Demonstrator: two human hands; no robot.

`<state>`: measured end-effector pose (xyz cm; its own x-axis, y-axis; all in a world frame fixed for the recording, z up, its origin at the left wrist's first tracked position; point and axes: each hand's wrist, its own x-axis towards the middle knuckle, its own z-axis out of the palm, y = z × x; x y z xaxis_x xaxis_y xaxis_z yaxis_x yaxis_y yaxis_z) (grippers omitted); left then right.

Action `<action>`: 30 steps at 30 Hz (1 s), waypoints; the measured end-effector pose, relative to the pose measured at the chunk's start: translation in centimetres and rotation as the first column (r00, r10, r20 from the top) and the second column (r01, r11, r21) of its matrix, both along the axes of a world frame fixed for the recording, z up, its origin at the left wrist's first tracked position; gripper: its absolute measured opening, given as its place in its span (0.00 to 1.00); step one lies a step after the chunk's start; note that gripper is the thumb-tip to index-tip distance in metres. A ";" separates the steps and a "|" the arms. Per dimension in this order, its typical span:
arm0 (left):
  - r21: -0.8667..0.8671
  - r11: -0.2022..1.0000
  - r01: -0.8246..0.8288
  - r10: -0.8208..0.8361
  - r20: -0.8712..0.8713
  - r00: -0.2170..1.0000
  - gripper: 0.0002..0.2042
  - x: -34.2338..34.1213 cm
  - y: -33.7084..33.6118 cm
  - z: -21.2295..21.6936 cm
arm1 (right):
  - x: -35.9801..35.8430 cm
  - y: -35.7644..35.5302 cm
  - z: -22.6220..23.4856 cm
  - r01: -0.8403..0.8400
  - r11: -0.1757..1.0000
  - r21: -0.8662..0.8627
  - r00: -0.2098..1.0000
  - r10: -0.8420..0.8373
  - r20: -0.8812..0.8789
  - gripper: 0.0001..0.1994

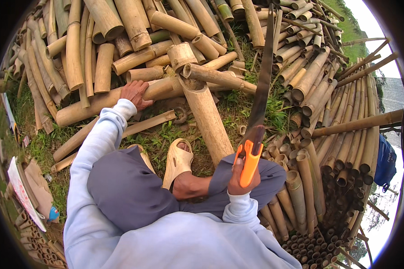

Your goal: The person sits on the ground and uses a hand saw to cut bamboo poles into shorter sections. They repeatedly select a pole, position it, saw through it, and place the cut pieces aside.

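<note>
My right hand (pixel 243 180) is wrapped round the orange handle of a pruning saw (pixel 261 89). Its long, dark, slightly curved blade points up and away from me, apart from the bamboo. To the left, my left hand (pixel 137 95) grips a thick bamboo pole (pixel 90 109) from above, fingers curled over it. This pole lies crosswise, its right part beside an upright-leaning bamboo post (pixel 206 116). The post's cut top is open and hollow, with pale sawdust around it. A short bamboo piece (pixel 182 55) stands just behind that post.
Cut bamboo lengths (pixel 132 22) are heaped ahead. More bamboo (pixel 316 80) is stacked at the right, with upright pieces (pixel 296 193) near my right knee. Two tan clogs (pixel 177 161) are on my feet on the grass. A blue bag (pixel 385 162) hangs at far right.
</note>
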<state>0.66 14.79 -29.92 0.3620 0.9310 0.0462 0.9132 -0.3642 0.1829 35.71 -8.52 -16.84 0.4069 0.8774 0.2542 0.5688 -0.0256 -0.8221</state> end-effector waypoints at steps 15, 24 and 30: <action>-0.065 0.996 0.059 -0.037 0.300 0.953 0.31 0.8 -1.1 17.2 | -1.6 6.4 -5.1 0.048 0.997 -0.063 0.935 -0.022 0.355 0.44; 0.091 0.891 0.444 -0.448 0.321 0.834 0.33 24.5 -4.2 31.3 | -17.1 9.6 0.4 -0.473 0.870 0.137 0.497 0.392 -0.774 0.64; 0.296 0.560 0.774 -0.829 0.188 0.527 0.39 40.4 -16.2 35.0 | -7.9 10.1 -8.0 0.194 0.862 0.468 0.278 0.409 -0.869 0.24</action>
